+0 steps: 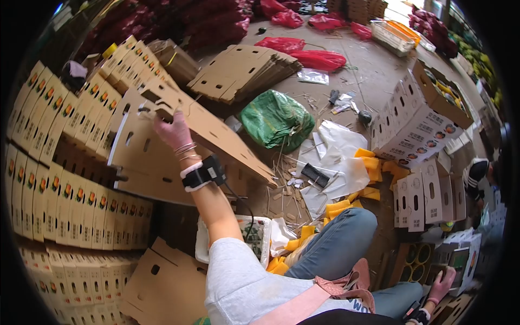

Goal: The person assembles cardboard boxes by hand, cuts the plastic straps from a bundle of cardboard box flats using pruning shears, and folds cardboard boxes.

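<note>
My left hand [174, 130], in a pink glove, reaches out to the left and is closed on the upper edge of a flat cardboard sheet [216, 132], near its cut-out holes. A second brown sheet [143, 151] with slots lies against it, tilted down to the left. Far off at the lower right, my right hand [441, 285], also gloved, is beside a carton [467, 260] and the brown box with round things [414, 257]. Its fingers look curled, but what they hold, if anything, is too small to make out.
Printed cartons [81, 200] are stacked along the left. A pile of flat cardboard [238, 67], a green sack [276, 118] and white sheeting [338, 157] lie ahead. Yellow foam pieces [338, 207] are near my knee. More boxes [403, 122] and another person [476, 173] are at right.
</note>
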Demonstrator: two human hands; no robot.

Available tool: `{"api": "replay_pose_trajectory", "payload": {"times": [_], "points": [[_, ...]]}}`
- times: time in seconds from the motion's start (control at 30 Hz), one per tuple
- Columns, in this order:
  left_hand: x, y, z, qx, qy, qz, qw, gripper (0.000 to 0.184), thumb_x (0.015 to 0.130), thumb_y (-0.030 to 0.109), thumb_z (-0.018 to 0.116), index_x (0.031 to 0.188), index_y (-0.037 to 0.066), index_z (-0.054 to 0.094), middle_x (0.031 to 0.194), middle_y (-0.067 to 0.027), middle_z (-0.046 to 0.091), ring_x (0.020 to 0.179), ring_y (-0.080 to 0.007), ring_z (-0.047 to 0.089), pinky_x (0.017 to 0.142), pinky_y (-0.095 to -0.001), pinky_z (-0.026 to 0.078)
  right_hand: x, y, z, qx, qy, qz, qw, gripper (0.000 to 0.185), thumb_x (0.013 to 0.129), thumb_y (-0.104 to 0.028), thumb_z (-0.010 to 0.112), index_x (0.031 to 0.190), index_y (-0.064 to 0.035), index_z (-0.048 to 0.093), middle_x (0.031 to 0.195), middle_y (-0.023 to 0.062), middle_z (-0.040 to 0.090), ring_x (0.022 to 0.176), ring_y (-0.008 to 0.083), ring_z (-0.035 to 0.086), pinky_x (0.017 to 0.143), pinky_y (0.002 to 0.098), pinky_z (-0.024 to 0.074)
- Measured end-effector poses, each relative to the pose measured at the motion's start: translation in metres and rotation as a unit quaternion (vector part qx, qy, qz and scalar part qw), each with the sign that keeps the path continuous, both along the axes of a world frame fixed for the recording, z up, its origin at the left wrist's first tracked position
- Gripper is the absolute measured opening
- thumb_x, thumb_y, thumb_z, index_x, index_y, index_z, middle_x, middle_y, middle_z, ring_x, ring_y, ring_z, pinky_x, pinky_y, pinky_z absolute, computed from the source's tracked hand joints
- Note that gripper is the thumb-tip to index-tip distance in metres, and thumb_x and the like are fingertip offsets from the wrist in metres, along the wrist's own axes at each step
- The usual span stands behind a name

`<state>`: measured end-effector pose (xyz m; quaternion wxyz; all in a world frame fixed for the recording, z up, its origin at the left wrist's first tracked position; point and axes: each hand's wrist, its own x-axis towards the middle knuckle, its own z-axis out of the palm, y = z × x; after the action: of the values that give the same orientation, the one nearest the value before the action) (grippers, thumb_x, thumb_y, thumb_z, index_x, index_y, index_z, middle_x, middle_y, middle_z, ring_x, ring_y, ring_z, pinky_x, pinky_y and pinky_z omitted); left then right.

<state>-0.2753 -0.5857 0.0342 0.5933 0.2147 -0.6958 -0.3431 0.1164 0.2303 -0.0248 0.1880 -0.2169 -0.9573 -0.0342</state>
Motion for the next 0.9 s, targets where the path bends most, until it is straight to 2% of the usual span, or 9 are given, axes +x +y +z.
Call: {"api": "replay_pose_trajectory", "payload": {"times": [0.17, 0.33, 0.43, 0.6, 0.63, 0.73, 0.77, 0.8, 0.9], "points": [[-0.035, 0.002, 0.017, -0.001, -0.075, -0.051, 0.996, 0.044, 0.068, 0.021, 0.068, 0.101, -0.005, 0.058, 0.099, -0.0191, 0.059, 0.090, -0.0305, 0.056, 0.082, -0.0392, 0.045, 0.003, -0.055, 0.014, -0.010, 0.035, -0.001, 0.999, 0.024, 0.076, -0.005, 0.056, 0.099, -0.0030, 0.051, 0.105, 0.0155, 0.051, 0.101, 0.0346, 0.050, 0.086, 0.0399, 0.0406], [-0.030, 0.077, 0.043, 0.139, 0.037, -0.143, 0.979, 0.049, 0.069, 0.021, 0.072, 0.104, -0.009, 0.056, 0.102, -0.0174, 0.058, 0.086, -0.0261, 0.056, 0.079, -0.0377, 0.046, 0.008, -0.096, 0.032, 0.005, 0.075, -0.016, 0.997, 0.024, 0.070, -0.005, 0.060, 0.093, -0.0054, 0.052, 0.101, 0.0132, 0.052, 0.096, 0.0337, 0.052, 0.080, 0.0405, 0.0439], [-0.062, 0.068, 0.030, 0.057, 0.102, -0.203, 0.972, 0.037, 0.069, 0.014, 0.071, 0.097, -0.009, 0.061, 0.098, -0.0159, 0.063, 0.084, -0.0255, 0.059, 0.079, -0.0357, 0.048, 0.038, -0.096, 0.048, 0.025, 0.099, -0.064, 0.993, 0.018, 0.073, -0.005, 0.059, 0.090, -0.0053, 0.054, 0.100, 0.0121, 0.053, 0.093, 0.0324, 0.053, 0.078, 0.0394, 0.0441], [0.001, 0.167, 0.137, 0.002, 0.109, -0.311, 0.944, 0.040, 0.074, 0.027, 0.067, 0.096, -0.006, 0.062, 0.088, -0.0150, 0.062, 0.070, -0.0235, 0.060, 0.058, -0.0328, 0.052, 0.057, -0.093, 0.072, -0.001, 0.261, -0.115, 0.958, 0.017, 0.076, -0.002, 0.059, 0.093, -0.0017, 0.056, 0.096, 0.0110, 0.055, 0.092, 0.0293, 0.056, 0.079, 0.0313, 0.0459], [0.026, 0.180, 0.159, 0.041, 0.052, -0.346, 0.936, 0.038, 0.083, 0.028, 0.057, 0.104, -0.004, 0.059, 0.097, -0.0127, 0.061, 0.082, -0.0217, 0.060, 0.070, -0.0330, 0.052, 0.051, -0.095, 0.071, -0.007, 0.296, -0.097, 0.950, 0.018, 0.077, -0.001, 0.059, 0.094, -0.0024, 0.057, 0.096, 0.0096, 0.056, 0.089, 0.0260, 0.058, 0.077, 0.0303, 0.0468], [0.065, 0.207, 0.200, 0.008, 0.092, -0.432, 0.897, 0.038, 0.084, 0.027, 0.054, 0.106, -0.003, 0.058, 0.099, -0.0123, 0.061, 0.085, -0.0215, 0.059, 0.073, -0.0331, 0.050, 0.015, -0.121, 0.069, -0.176, 0.324, -0.067, 0.927, 0.019, 0.076, -0.004, 0.060, 0.096, -0.0043, 0.059, 0.096, 0.0086, 0.056, 0.085, 0.0243, 0.059, 0.073, 0.0283, 0.0479], [0.074, 0.216, 0.211, -0.002, 0.107, -0.461, 0.881, 0.038, 0.084, 0.027, 0.054, 0.106, -0.003, 0.058, 0.099, -0.0122, 0.060, 0.086, -0.0215, 0.059, 0.074, -0.0331, 0.050, 0.004, -0.117, 0.058, -0.124, 0.299, 0.002, 0.946, 0.023, 0.075, -0.009, 0.062, 0.097, -0.0032, 0.058, 0.097, 0.0095, 0.056, 0.090, 0.0260, 0.058, 0.079, 0.0311, 0.0466], [0.082, 0.227, 0.222, -0.009, 0.118, -0.489, 0.864, 0.037, 0.085, 0.027, 0.053, 0.107, -0.003, 0.057, 0.100, -0.0121, 0.060, 0.087, -0.0214, 0.059, 0.075, -0.0331, 0.050, -0.011, -0.127, 0.054, -0.224, 0.290, 0.032, 0.930, 0.032, 0.073, -0.016, 0.065, 0.101, -0.0035, 0.056, 0.099, 0.0111, 0.055, 0.095, 0.0275, 0.056, 0.084, 0.0336, 0.0452], [0.103, 0.262, 0.250, -0.020, 0.150, -0.571, 0.807, 0.037, 0.086, 0.026, 0.050, 0.109, -0.002, 0.056, 0.102, -0.0118, 0.060, 0.090, -0.0212, 0.058, 0.078, -0.0333, 0.048, -0.057, -0.133, 0.052, -0.228, 0.264, 0.166, 0.923, 0.081, 0.063, -0.039, 0.076, 0.127, -0.0097, 0.037, 0.119, 0.0162, 0.045, 0.111, 0.0324, 0.048, 0.094, 0.0396, 0.0414]]}}
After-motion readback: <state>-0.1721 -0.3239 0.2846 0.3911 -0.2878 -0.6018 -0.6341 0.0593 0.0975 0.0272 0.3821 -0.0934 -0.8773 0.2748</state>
